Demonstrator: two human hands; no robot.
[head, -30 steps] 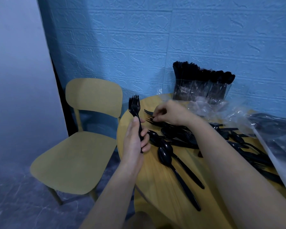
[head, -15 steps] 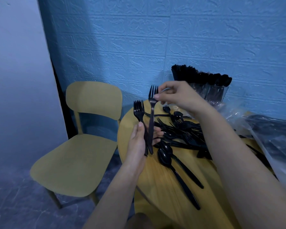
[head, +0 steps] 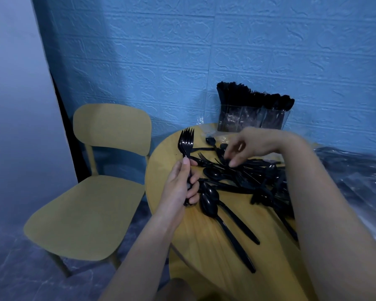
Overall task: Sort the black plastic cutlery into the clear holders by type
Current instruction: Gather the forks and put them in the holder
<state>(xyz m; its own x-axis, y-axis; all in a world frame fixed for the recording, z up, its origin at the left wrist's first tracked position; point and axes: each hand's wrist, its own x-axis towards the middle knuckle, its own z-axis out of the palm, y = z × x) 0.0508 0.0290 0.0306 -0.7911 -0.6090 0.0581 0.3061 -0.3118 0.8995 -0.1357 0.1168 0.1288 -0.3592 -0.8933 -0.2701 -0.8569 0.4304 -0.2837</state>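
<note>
forks (head: 186, 144) | bunch gripped upright in left hand (head: 179, 187) | right hand (head: 245, 146) fingers loosely curled, fingertips touching cutlery pile (head: 243, 177), holding nothing

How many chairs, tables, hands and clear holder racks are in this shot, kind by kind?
Chairs: 1
Tables: 1
Hands: 2, the left hand holding a bunch of forks, the right hand reaching into the loose pile
Clear holder racks: 1
Total: 5
</note>
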